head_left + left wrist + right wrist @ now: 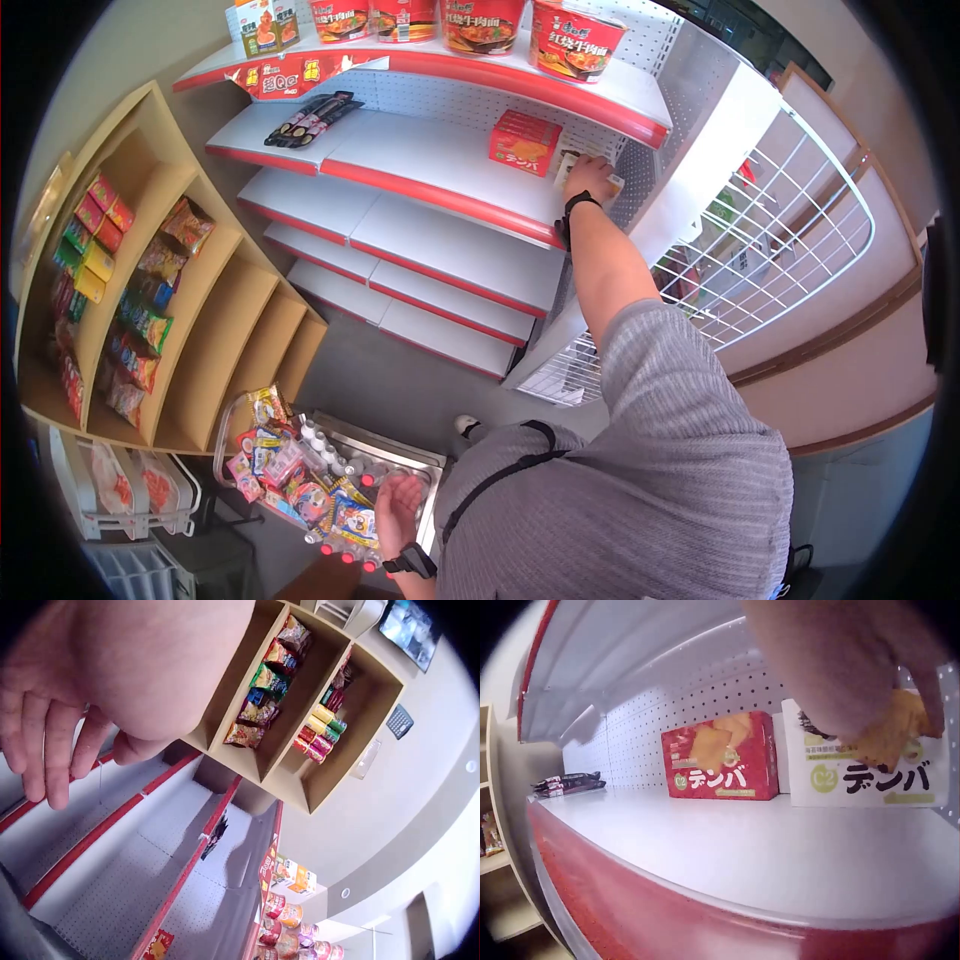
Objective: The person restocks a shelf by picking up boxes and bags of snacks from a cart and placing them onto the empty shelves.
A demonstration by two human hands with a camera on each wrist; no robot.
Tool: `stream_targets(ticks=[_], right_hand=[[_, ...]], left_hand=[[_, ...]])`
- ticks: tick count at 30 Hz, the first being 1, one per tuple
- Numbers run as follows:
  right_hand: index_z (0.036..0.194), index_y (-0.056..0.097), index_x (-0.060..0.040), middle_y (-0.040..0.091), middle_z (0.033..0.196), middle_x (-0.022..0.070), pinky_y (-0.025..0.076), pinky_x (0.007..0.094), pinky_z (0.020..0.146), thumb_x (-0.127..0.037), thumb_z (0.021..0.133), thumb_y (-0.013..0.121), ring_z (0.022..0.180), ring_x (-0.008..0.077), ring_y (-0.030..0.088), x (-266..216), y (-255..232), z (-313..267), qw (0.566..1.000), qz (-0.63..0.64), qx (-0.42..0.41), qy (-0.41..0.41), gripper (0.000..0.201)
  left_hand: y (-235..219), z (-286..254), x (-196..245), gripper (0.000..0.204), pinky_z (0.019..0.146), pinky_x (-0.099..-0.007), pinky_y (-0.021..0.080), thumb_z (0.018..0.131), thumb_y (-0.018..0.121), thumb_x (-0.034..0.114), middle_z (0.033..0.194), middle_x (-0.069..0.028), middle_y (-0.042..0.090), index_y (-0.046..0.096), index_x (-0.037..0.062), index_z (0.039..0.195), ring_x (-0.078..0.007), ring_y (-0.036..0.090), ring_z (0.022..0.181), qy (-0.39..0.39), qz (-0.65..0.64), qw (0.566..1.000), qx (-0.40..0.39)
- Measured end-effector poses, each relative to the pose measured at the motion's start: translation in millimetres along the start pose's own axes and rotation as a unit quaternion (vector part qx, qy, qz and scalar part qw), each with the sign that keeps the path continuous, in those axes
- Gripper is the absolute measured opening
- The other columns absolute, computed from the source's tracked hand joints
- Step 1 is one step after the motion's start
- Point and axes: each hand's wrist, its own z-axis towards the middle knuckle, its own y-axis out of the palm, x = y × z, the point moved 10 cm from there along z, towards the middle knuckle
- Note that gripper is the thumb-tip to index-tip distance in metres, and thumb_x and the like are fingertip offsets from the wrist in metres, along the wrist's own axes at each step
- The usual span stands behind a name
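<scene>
At the right end of a white shelf (430,150), my right hand (590,180) grips a white biscuit box (870,795) with green and black print. In the right wrist view, the thumb and fingers reach over the box's upper front and cover part of its picture. Just to its left stands a red biscuit box (720,761) of the same style, with further red boxes behind it in the head view. Low down, my left hand (398,505) hangs over a cart of snack packs (310,500) and bottles, its fingers loosely extended and holding nothing.
Red noodle tubs (575,45) line the shelf above. Dark slim packs (312,120) lie at the shelf's left. A white wire rack (790,240) juts out at the right. On the left stands a wooden shelf unit (215,300) with bagged snacks.
</scene>
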Motion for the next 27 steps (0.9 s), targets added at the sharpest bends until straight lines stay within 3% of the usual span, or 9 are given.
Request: stream_targets(ticks=[2, 4, 7, 10, 14, 20, 27], right_hand=[[0.138, 0.054, -0.0148, 0.048, 0.138, 0.0140, 0.051, 0.0638, 0.089, -0.027, 0.100, 0.051, 0.133, 0.0328, 0.044, -4.2, 8.3, 7.5, 1.000, 0.005, 0.031, -0.005, 0.040], [0.124, 0.058, -0.0124, 0.052, 0.127, 0.0125, 0.053, 0.0552, 0.083, -0.025, 0.097, 0.054, 0.122, 0.0291, 0.050, -10.8, -5.8, 5.2, 0.992, -0.040, 0.113, -0.026, 0.030], [0.125, 0.059, -0.0132, 0.052, 0.128, 0.0124, 0.051, 0.0551, 0.084, -0.026, 0.097, 0.054, 0.123, 0.0294, 0.050, -13.9, -7.3, 7.7, 0.990, -0.048, 0.129, -0.014, 0.031], [0.134, 0.057, -0.0139, 0.050, 0.135, 0.0121, 0.049, 0.0609, 0.090, -0.027, 0.099, 0.050, 0.130, 0.0317, 0.045, -17.2, -3.2, 10.4, 0.995, -0.045, 0.083, -0.026, 0.037], [0.131, 0.060, -0.0155, 0.051, 0.132, 0.0119, 0.049, 0.0611, 0.087, -0.029, 0.100, 0.049, 0.126, 0.0321, 0.046, -19.1, -2.4, 5.4, 0.997, -0.043, 0.052, -0.039, 0.035], [0.122, 0.062, -0.0124, 0.051, 0.124, 0.0105, 0.053, 0.0597, 0.080, -0.026, 0.096, 0.055, 0.119, 0.0300, 0.051, -24.2, -7.0, 6.5, 0.990, -0.056, 0.125, -0.045, 0.030], [0.126, 0.063, -0.0132, 0.050, 0.127, 0.0122, 0.053, 0.0647, 0.086, -0.024, 0.099, 0.050, 0.124, 0.0330, 0.048, -30.7, 8.0, 13.6, 0.994, -0.020, 0.075, -0.079, 0.032]], left_hand=[[0.6, -1.5, -3.9, 0.035, 0.094, -0.0354, 0.052, 0.104, 0.052, 0.035, 0.115, -0.0162, 0.069, 0.059, 0.0037, 0.119, -0.0250, 0.067, 0.105, -0.015, -0.003, 1.000, 0.007], [4.6, -2.7, -5.5, 0.035, 0.094, -0.0360, 0.052, 0.104, 0.053, 0.035, 0.115, -0.0165, 0.069, 0.059, 0.0039, 0.119, -0.0253, 0.067, 0.105, -0.014, -0.009, 1.000, 0.014], [8.3, -3.5, -7.9, 0.036, 0.095, -0.0370, 0.052, 0.104, 0.054, 0.035, 0.115, -0.0166, 0.069, 0.059, 0.0041, 0.119, -0.0258, 0.067, 0.106, -0.015, -0.014, 0.999, 0.025], [15.9, -6.8, -10.5, 0.036, 0.094, -0.0371, 0.052, 0.103, 0.055, 0.035, 0.116, -0.0166, 0.069, 0.060, 0.0039, 0.119, -0.0262, 0.067, 0.106, -0.022, -0.008, 0.999, 0.037], [22.6, -6.2, -20.4, 0.037, 0.094, -0.0375, 0.052, 0.103, 0.054, 0.036, 0.116, -0.0169, 0.070, 0.059, 0.0030, 0.120, -0.0267, 0.067, 0.106, -0.039, 0.004, 0.998, 0.044], [26.0, -4.8, -32.7, 0.039, 0.094, -0.0378, 0.052, 0.103, 0.052, 0.036, 0.117, -0.0179, 0.069, 0.057, 0.0021, 0.122, -0.0273, 0.067, 0.105, -0.041, 0.011, 0.999, 0.024], [24.7, -11.9, -39.3, 0.040, 0.095, -0.0373, 0.052, 0.103, 0.052, 0.035, 0.118, -0.0182, 0.069, 0.056, 0.0015, 0.124, -0.0271, 0.067, 0.105, -0.046, 0.024, 0.998, 0.037]])
